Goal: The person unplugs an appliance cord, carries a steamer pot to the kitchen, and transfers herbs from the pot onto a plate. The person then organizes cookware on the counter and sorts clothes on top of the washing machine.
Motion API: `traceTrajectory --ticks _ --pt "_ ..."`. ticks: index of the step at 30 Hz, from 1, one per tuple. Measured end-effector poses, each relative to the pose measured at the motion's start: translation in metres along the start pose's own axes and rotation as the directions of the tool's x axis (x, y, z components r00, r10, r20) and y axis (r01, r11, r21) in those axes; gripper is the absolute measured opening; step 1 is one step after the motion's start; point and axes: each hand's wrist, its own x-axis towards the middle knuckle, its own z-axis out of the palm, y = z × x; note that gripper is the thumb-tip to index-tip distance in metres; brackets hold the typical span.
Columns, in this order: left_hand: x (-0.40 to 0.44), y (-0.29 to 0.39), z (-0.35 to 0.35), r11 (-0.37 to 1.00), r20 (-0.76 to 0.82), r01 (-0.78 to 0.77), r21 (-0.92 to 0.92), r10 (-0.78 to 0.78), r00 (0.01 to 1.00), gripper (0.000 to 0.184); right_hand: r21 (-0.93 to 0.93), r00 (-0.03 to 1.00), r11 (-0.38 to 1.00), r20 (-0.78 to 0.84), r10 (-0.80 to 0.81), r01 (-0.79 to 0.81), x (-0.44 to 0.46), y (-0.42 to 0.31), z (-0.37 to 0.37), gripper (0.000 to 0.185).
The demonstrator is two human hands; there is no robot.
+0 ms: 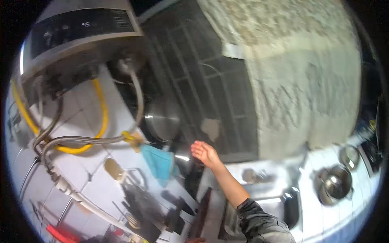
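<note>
In a tiled kitchen, a person's right hand [204,153], empty with fingers loosely extended, hovers before a dark window [210,91]. Nearby, on the side toward the heater [81,30], a blue cloth [157,162] hangs just below a shiny round pan [163,121]. Under the sleeved forearm lies a metal sink [231,224]; bowls [335,182] rest on the white bench [310,216] beyond it. The left hand's state cannot be told.

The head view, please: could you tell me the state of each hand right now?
Left hand: cannot be told; apparently only a sliver shows at the bottom edge.
Right hand: open, fingers loosely bent, holding nothing visible.
</note>
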Motion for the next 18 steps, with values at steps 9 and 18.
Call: traceTrajectory --ticks 9,18 --pt "-0.052 -0.009 0.031 0.985 0.43 0.039 0.169 -0.109 0.896 0.024 -0.793 0.91 -0.52 -0.409 0.069 -0.317 -0.433 -0.016 -0.096 0.021" --pt "-0.077 0.0 0.106 0.897 0.619 -0.409 0.17 0.226 0.752 0.025 -0.318 0.54 -0.516 -0.758 -0.366 -0.795 -0.658 -0.118 -0.061 0.025"
